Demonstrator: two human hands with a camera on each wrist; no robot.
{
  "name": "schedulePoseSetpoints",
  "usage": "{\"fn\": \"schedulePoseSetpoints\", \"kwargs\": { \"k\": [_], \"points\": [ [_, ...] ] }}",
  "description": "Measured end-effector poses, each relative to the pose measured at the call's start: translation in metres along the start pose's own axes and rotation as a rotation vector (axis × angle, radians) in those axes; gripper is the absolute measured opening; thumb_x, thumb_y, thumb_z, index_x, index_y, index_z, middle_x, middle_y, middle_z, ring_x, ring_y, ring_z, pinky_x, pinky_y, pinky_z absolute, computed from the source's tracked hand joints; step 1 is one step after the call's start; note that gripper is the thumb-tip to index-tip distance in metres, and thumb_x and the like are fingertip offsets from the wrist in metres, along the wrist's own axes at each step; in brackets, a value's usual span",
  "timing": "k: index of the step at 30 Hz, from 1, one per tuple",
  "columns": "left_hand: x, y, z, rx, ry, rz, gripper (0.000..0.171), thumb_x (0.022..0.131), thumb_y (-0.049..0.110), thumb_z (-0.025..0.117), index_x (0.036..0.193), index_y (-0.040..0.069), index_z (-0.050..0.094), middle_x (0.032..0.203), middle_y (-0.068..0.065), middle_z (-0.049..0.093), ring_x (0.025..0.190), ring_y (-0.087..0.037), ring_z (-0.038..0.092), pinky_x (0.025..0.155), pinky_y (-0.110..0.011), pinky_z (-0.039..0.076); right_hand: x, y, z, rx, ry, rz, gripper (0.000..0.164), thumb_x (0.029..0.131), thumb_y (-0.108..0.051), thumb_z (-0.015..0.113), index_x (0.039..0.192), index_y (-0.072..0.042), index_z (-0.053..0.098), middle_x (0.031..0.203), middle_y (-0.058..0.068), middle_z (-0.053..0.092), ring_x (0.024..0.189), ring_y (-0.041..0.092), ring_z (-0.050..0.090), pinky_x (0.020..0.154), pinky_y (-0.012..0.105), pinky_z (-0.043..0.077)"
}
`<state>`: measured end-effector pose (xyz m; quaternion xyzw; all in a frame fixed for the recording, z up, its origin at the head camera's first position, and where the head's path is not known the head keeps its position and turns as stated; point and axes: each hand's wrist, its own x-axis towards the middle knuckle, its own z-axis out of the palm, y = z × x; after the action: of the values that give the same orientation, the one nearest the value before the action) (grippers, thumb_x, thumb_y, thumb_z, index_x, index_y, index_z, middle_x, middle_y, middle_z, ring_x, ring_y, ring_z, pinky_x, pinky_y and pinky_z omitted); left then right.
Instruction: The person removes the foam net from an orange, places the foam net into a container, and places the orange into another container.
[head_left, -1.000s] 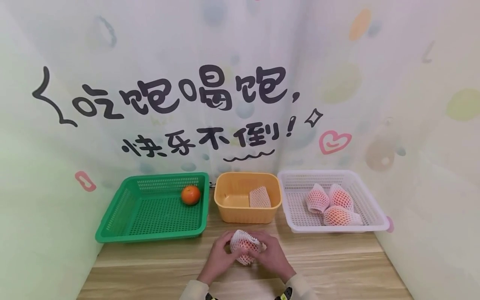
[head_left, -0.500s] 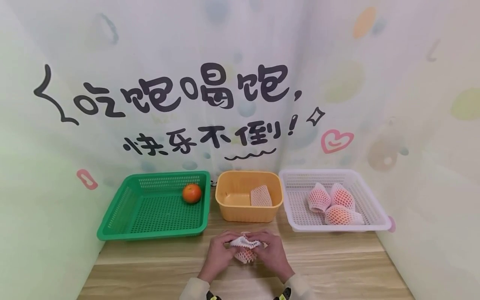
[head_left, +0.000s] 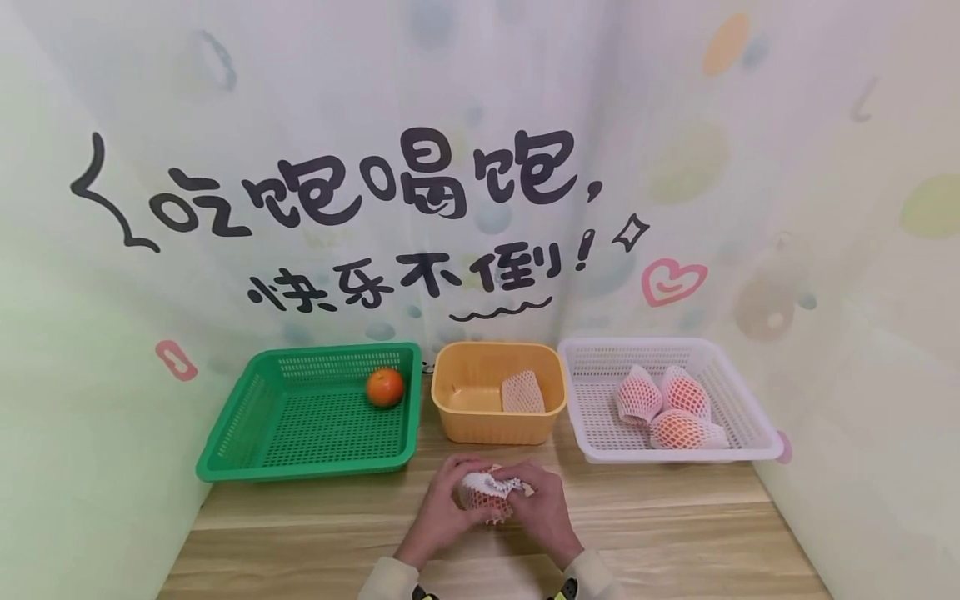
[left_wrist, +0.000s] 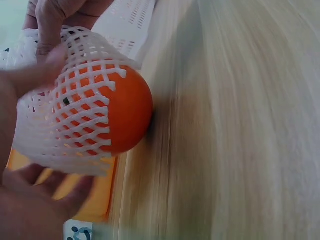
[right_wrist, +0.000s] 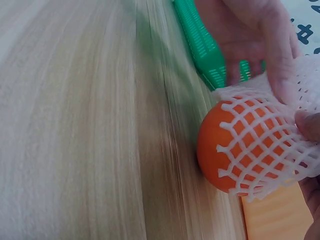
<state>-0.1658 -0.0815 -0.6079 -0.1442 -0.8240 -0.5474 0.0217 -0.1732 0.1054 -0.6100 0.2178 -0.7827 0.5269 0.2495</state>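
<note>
On the table between my hands sits an orange (left_wrist: 132, 107), partly covered by a white foam net sleeve (right_wrist: 257, 145). Its bare lower side shows in both wrist views. My left hand (head_left: 450, 504) curls its thumb and fingers around the left side of the sleeved fruit. At the sleeve's gathered upper edge, my right hand (head_left: 540, 504) pinches the netting between thumb and fingers. The head view shows the sleeve's top bunched and folded, and the hands hide part of the fruit.
A green basket (head_left: 315, 475) at the left contains one bare orange (head_left: 385, 388). The yellow bin (head_left: 495, 429) behind my hands holds a foam net sleeve (head_left: 522, 392). In the white basket (head_left: 600, 454) at the right lie several netted fruits (head_left: 678, 429). A printed curtain hangs behind.
The sleeve's upper part, raised a second ago, is now folded down and bunched. My left fingers have spread a little around the fruit's side. The baskets and bin have stayed put.
</note>
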Motion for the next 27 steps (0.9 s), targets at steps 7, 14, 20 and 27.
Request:
{"fn": "schedulePoseSetpoints", "kwargs": {
  "k": [7,14,20,27],
  "points": [
    [-0.002,-0.006,0.002,0.089,-0.159,-0.018,0.097,0.069,0.018,0.094,0.152,0.024,0.044,0.148,-0.006,0.048,0.138,-0.034,0.048,0.113,-0.064,0.041,0.004,-0.007,-0.006,0.157,-0.103,0.235,0.031,0.076,0.015,0.075,0.098,-0.007,0.08,0.095,0.01,0.079,0.087,0.007,0.07,0.075,0.02,0.059],
    [-0.001,-0.009,0.001,0.076,-0.163,-0.078,0.105,0.069,0.016,0.093,0.156,0.028,0.036,0.148,-0.005,0.047,0.139,-0.031,0.049,0.114,-0.061,0.041,0.009,-0.01,-0.012,0.308,-0.227,0.413,0.025,0.088,-0.012,0.079,0.11,0.001,0.077,0.106,0.021,0.077,0.09,0.003,0.07,0.078,0.021,0.059],
    [-0.003,-0.01,0.002,0.1,-0.174,-0.059,0.114,0.068,0.016,0.094,0.16,0.027,0.028,0.15,-0.005,0.045,0.139,-0.028,0.047,0.116,-0.058,0.04,0.012,-0.015,-0.012,0.306,-0.177,0.614,0.021,0.088,-0.014,0.08,0.105,-0.001,0.078,0.1,0.017,0.077,0.081,0.004,0.066,0.073,0.02,0.055],
    [-0.005,-0.015,0.003,0.163,-0.182,-0.036,0.108,0.068,0.02,0.094,0.157,0.013,0.032,0.15,-0.006,0.046,0.138,-0.025,0.048,0.116,-0.055,0.041,0.017,-0.018,-0.014,0.336,-0.136,0.712,0.025,0.089,-0.017,0.079,0.108,0.001,0.077,0.099,0.014,0.077,0.08,0.006,0.064,0.072,0.021,0.053]
  ]
}}
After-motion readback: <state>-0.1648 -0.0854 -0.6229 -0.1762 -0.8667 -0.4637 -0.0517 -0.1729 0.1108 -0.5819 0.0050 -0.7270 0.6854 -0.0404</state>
